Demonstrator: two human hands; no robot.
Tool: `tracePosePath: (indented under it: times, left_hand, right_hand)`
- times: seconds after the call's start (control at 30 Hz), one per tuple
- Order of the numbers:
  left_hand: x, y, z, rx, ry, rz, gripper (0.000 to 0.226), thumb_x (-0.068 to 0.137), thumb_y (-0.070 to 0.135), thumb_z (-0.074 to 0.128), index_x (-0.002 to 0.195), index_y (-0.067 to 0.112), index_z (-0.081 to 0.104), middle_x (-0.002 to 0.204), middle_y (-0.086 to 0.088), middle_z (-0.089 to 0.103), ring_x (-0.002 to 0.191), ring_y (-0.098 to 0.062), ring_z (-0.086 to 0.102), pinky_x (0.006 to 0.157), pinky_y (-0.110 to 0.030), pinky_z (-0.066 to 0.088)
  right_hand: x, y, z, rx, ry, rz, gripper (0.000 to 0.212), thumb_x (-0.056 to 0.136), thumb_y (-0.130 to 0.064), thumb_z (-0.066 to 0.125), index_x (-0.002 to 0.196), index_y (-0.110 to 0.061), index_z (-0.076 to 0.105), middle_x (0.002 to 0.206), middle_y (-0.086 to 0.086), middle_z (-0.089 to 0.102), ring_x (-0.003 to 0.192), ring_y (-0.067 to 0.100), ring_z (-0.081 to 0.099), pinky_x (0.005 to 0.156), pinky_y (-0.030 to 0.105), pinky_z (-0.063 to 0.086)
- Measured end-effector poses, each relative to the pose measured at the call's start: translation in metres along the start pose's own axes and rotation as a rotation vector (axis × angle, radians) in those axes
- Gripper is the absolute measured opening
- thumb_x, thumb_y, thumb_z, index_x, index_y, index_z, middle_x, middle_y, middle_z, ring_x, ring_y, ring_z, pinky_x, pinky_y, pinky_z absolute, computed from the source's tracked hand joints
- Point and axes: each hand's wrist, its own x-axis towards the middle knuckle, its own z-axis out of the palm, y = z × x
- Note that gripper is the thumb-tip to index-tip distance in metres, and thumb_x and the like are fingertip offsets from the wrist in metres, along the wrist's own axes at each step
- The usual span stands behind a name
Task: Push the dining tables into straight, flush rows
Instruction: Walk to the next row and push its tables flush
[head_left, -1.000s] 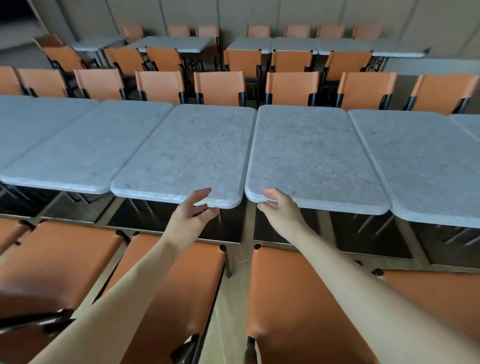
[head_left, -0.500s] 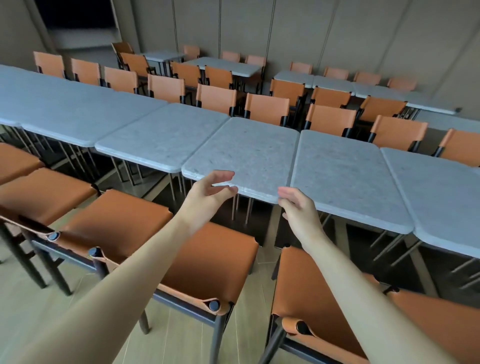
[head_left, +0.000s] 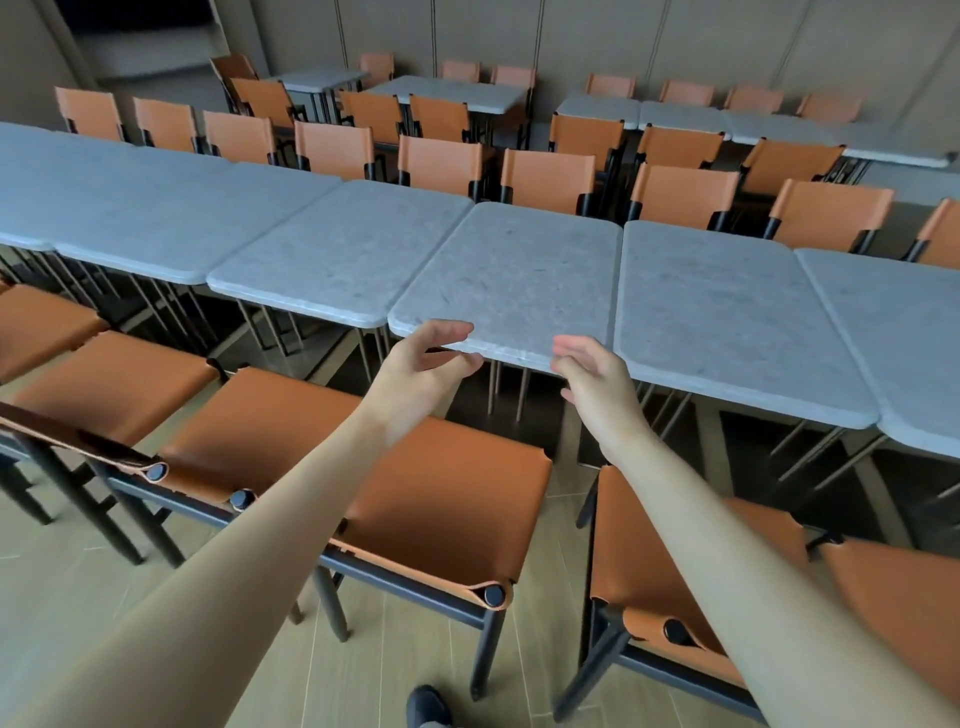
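Note:
A long row of grey stone-topped dining tables runs across the view. The middle table (head_left: 511, 275) stands edge to edge with its left neighbour (head_left: 337, 249) and right neighbour (head_left: 727, 312). My left hand (head_left: 423, 366) is open at the middle table's near left edge, thumb above the top and fingers curled below it, not clamped. My right hand (head_left: 595, 376) is open with spread fingers just before the same table's near right corner. Both arms reach over chairs.
Orange leather chairs with black frames stand between me and the tables, one under my left arm (head_left: 447, 493) and one under my right (head_left: 670, 561). More chairs (head_left: 545, 176) line the far side. A second table row (head_left: 447, 93) stands by the back wall. My shoe (head_left: 426, 704) is on the wood floor.
My hands have come off the near corners of two adjoining tables, and both now hover open at one table's near edge. The view has pulled back and swung left.

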Motion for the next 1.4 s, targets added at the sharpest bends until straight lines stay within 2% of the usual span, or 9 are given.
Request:
tracePosePath:
  times: [0.23, 0.67, 0.8, 0.9, 1.03, 1.17, 1.27, 1.33, 1.4]
  left_hand:
    - [0.072, -0.011, -0.031, 0.034, -0.036, -0.027, 0.028, 0.095, 0.028, 0.069, 0.122, 0.035, 0.065, 0.123, 0.023, 0.064, 0.108, 0.013, 0.059, 0.091, -0.014, 0.039]
    - [0.21, -0.045, -0.058, 0.094, -0.137, -0.07, 0.022, 0.096, 0.028, 0.067, 0.118, 0.031, 0.067, 0.125, 0.018, 0.064, 0.111, 0.006, 0.058, 0.083, -0.01, 0.037]
    - [0.24, -0.067, -0.054, 0.105, -0.17, -0.115, 0.015, 0.096, 0.028, 0.067, 0.11, 0.033, 0.069, 0.119, 0.017, 0.066, 0.097, -0.006, 0.061, 0.087, -0.023, 0.044]
    - [0.26, -0.083, -0.051, 0.112, -0.218, -0.152, 0.014, 0.096, 0.03, 0.067, 0.109, 0.033, 0.07, 0.121, 0.013, 0.066, 0.114, -0.002, 0.057, 0.087, -0.017, 0.04]
    - [0.288, -0.105, -0.049, 0.163, -0.3, -0.153, 0.014, 0.096, 0.029, 0.067, 0.109, 0.032, 0.07, 0.126, 0.011, 0.063, 0.124, -0.003, 0.053, 0.088, -0.013, 0.038]
    - [0.32, -0.138, -0.053, 0.288, -0.367, -0.1, 0.014, 0.094, 0.026, 0.069, 0.106, 0.034, 0.068, 0.129, 0.012, 0.057, 0.12, -0.007, 0.052, 0.101, -0.025, 0.042]
    - [0.35, -0.172, -0.058, 0.385, -0.432, -0.084, 0.02, 0.091, 0.026, 0.072, 0.099, 0.042, 0.062, 0.129, 0.013, 0.053, 0.098, -0.016, 0.054, 0.085, -0.034, 0.05]
    - [0.373, -0.2, -0.059, 0.489, -0.474, -0.059, 0.025, 0.089, 0.028, 0.073, 0.107, 0.04, 0.062, 0.129, 0.017, 0.047, 0.108, -0.02, 0.056, 0.08, -0.034, 0.054]
    - [0.395, -0.233, -0.056, 0.607, -0.523, -0.036, 0.038, 0.087, 0.031, 0.072, 0.123, 0.038, 0.059, 0.139, 0.019, 0.038, 0.126, -0.019, 0.049, 0.092, -0.043, 0.055]
  right_hand:
    - [0.058, 0.006, 0.034, 0.043, 0.039, 0.033, 0.032, 0.092, -0.029, 0.055, 0.122, -0.033, 0.065, 0.125, -0.018, 0.064, 0.117, 0.007, 0.061, 0.099, 0.039, 0.054]
    - [0.174, 0.016, 0.079, 0.044, 0.089, 0.088, 0.026, 0.096, -0.019, 0.055, 0.117, -0.027, 0.069, 0.121, -0.015, 0.066, 0.117, 0.007, 0.061, 0.108, 0.043, 0.049]
    - [0.188, 0.033, 0.077, -0.013, 0.092, 0.145, 0.026, 0.091, -0.035, 0.055, 0.113, -0.038, 0.069, 0.119, -0.022, 0.066, 0.112, 0.002, 0.061, 0.103, 0.044, 0.052]
    - [0.198, 0.047, 0.077, -0.049, 0.122, 0.199, 0.034, 0.078, -0.051, 0.052, 0.108, -0.045, 0.067, 0.116, -0.027, 0.066, 0.111, 0.001, 0.062, 0.103, 0.044, 0.051]
    - [0.212, 0.063, 0.092, -0.05, 0.143, 0.216, 0.025, 0.092, -0.035, 0.057, 0.114, -0.036, 0.069, 0.119, -0.021, 0.067, 0.116, 0.004, 0.061, 0.105, 0.043, 0.051]
    - [0.23, 0.076, 0.113, -0.09, 0.186, 0.255, 0.027, 0.096, -0.023, 0.061, 0.121, -0.025, 0.067, 0.123, -0.015, 0.066, 0.119, 0.006, 0.06, 0.103, 0.031, 0.049]
    - [0.247, 0.095, 0.13, -0.165, 0.183, 0.323, 0.036, 0.094, -0.025, 0.062, 0.129, -0.028, 0.061, 0.132, -0.013, 0.061, 0.126, 0.007, 0.056, 0.099, 0.025, 0.044]
    - [0.261, 0.116, 0.14, -0.303, 0.174, 0.35, 0.046, 0.092, -0.029, 0.064, 0.137, -0.028, 0.054, 0.141, -0.008, 0.052, 0.135, 0.011, 0.047, 0.107, 0.031, 0.041]
    - [0.278, 0.138, 0.147, -0.407, 0.16, 0.373, 0.059, 0.091, -0.029, 0.067, 0.145, -0.024, 0.044, 0.151, -0.001, 0.039, 0.143, 0.017, 0.035, 0.114, 0.035, 0.038]
